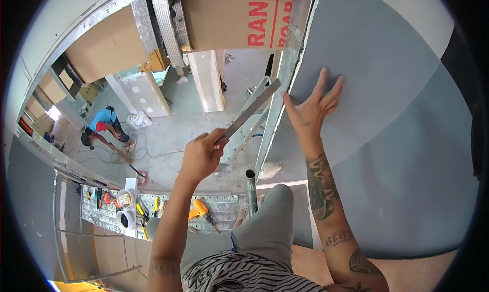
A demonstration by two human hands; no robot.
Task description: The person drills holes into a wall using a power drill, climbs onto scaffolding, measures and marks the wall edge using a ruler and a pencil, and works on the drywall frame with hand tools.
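Note:
My left hand (205, 157) is closed round one end of a long, flat, grey metal blade (253, 107) that looks like a file. The blade slants up and to the right, its far end close to the rough white edge of a large grey wall board (377, 47). My right hand (313, 108) lies on the face of that board with fingers spread, the thumb near its edge. A metal stud (293, 52) runs along the board's edge. What the left fist covers of the blade cannot be seen.
Below me is a perforated metal scaffold plank (224, 206) holding an orange drill (201, 209), white tubs (125, 219) and yellow-handled tools (156, 206). An upright scaffold pipe (251, 192) stands by my knee. On the floor beneath, another person (104, 124) bends over a long-handled tool near cables.

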